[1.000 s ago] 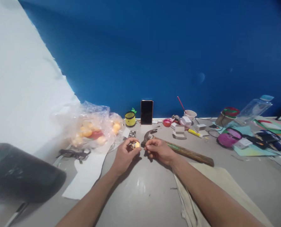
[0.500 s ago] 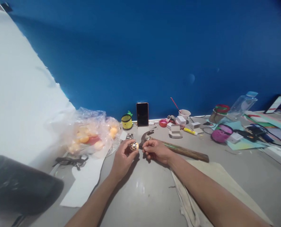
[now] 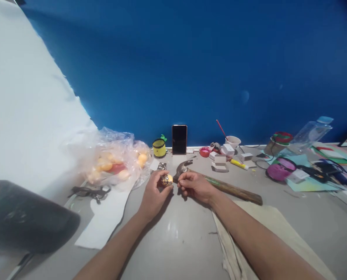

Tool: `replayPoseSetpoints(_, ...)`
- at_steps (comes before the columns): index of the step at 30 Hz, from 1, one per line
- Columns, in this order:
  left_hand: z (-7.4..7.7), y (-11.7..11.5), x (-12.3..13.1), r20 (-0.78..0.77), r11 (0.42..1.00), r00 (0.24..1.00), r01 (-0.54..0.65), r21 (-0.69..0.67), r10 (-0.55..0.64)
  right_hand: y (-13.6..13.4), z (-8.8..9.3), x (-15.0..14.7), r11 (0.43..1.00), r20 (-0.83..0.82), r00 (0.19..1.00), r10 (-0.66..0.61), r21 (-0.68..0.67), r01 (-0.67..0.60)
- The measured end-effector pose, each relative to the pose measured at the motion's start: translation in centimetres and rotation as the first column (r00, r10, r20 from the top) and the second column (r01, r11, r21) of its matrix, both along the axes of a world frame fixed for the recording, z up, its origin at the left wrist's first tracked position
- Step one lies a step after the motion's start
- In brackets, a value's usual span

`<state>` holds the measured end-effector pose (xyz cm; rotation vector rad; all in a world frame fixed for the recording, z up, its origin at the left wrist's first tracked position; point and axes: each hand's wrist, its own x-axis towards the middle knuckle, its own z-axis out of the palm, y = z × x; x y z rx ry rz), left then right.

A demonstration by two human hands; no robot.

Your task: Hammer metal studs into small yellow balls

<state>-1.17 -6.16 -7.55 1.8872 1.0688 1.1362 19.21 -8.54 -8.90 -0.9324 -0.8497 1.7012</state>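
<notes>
My left hand [image 3: 153, 194] grips a small yellow ball [image 3: 168, 179] between thumb and fingers. Dark and shiny silvery bits cover part of the ball. Just to its right, my right hand [image 3: 196, 187] is closed in a pinch, its fingertips apart from the ball; whatever they hold is too small to make out. Behind that hand lies a claw hammer [image 3: 233, 190], its wooden handle pointing right and its head partly hidden by the fingers. Beyond my left fingers sits a small silvery, glittering pile [image 3: 162, 166].
A clear plastic bag [image 3: 115, 155] of orange balls stands left, near black glasses [image 3: 90, 192]. A phone [image 3: 179, 140] leans on the blue wall. Small white boxes [image 3: 220, 164], a paper cup [image 3: 233, 140] and a yellow tube [image 3: 239, 164] stand right. A beige cloth [image 3: 267, 229] lies under my right forearm.
My left hand has turned the ball, so more of its yellow side and a different part of the silvery bits show. My right hand keeps its pinch. The camera view has shifted slightly.
</notes>
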Motion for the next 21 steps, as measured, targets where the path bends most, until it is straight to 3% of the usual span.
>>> replayPoseSetpoints(3, -0.2, 0.1, 0.0, 0.0, 0.999, 1.0, -0.011, 0.052, 0.011, 0.1, -0.1, 0.0, 1.0, -0.001, 1.0, -0.004, 0.001, 0.004)
replayPoseSetpoints(11, -0.1, 0.1, -0.2, 0.048, 0.997, 0.998, -0.023, -0.078, 0.027, 0.1, 0.0, 0.1, 1.0, -0.014, 1.0, -0.008, -0.009, 0.008)
replayPoseSetpoints(21, 0.7, -0.4, 0.2, 0.009, 0.998, 1.0, -0.016, 0.062, 0.016, -0.1, 0.0, 0.2, 1.0, -0.005, 1.0, -0.005, 0.026, 0.006)
